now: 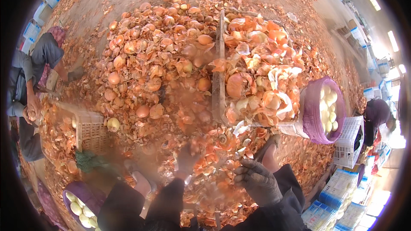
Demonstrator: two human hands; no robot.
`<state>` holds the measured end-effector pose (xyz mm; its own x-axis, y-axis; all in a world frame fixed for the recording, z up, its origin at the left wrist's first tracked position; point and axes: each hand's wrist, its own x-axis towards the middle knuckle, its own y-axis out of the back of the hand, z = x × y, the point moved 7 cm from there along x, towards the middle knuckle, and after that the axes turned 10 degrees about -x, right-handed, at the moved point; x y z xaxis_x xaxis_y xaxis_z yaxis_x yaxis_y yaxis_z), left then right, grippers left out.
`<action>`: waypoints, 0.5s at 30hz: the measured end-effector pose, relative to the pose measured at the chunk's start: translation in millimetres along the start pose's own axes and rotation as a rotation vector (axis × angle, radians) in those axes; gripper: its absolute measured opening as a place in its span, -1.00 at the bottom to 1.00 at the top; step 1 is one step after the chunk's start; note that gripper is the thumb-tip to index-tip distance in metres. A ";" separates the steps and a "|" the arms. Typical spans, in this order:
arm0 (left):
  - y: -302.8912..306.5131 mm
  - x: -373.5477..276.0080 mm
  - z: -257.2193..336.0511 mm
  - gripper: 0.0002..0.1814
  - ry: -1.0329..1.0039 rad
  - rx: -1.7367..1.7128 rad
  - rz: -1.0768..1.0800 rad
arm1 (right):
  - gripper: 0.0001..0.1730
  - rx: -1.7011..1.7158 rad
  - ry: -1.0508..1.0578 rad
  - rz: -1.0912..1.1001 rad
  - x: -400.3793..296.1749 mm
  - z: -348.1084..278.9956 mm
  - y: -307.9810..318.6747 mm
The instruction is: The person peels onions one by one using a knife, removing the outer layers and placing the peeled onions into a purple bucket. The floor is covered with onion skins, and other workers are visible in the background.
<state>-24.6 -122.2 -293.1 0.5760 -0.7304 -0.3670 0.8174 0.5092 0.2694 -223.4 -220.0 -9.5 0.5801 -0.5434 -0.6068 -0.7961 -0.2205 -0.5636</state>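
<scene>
My left hand (pixel 187 159) reaches down over loose onion skins (pixel 212 163), blurred by a smudge, so I cannot tell whether it holds anything. My right hand (pixel 257 181), in a dark, dirty glove, is raised near my right foot with its fingers bent. Whatever lies inside those fingers is hidden. Beyond both hands spreads a heap of unpeeled onions (pixel 154 54) mixed with dry skins. Right of a wooden board (pixel 220 70) is a container piled with papery skins (pixel 257 48) and a large onion (pixel 237 85).
Peeled onions (pixel 327 109) fill a purple mesh-lined container (pixel 310 109) at right; another purple mesh bag (pixel 90 192) stands lower left. A plastic crate (pixel 93 131) is on the left. Near it sits another person (pixel 22 80). Stacked crates (pixel 340 186) line the right; a second person (pixel 375 118) is there.
</scene>
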 end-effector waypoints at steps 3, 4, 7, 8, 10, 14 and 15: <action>-6.6 -66.2 29.5 -0.43 0.093 -0.172 0.032 | -0.47 -0.080 0.024 -0.027 1.0 9.4 8.8; -10.1 -78.2 38.1 -0.42 0.100 -0.258 0.011 | -0.49 -0.139 0.046 -0.032 -0.3 12.2 10.0; -20.1 -89.2 112.9 -0.38 -0.011 -0.167 -0.034 | -0.50 -0.437 0.186 -0.015 -1.2 19.2 37.9; -11.2 -88.2 140.4 -0.37 -0.193 0.020 0.023 | -0.48 -0.554 0.193 0.027 7.2 24.3 35.8; -10.5 -98.4 196.2 -0.37 -0.397 0.093 0.067 | -0.44 -0.670 0.202 0.088 12.0 20.8 34.4; 2.5 -117.5 278.8 -0.50 -0.575 0.232 0.089 | -0.38 -0.590 0.174 0.033 6.0 2.2 13.2; 2.1 -116.5 274.5 -0.55 -0.612 0.246 0.044 | -0.36 -0.558 0.165 -0.007 2.9 2.3 1.2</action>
<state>-92.7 -161.0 -5.4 0.4400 -0.8749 0.2022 0.7249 0.4790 0.4951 -222.2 -220.0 -13.2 0.5866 -0.6495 -0.4839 -0.7889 -0.5935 -0.1597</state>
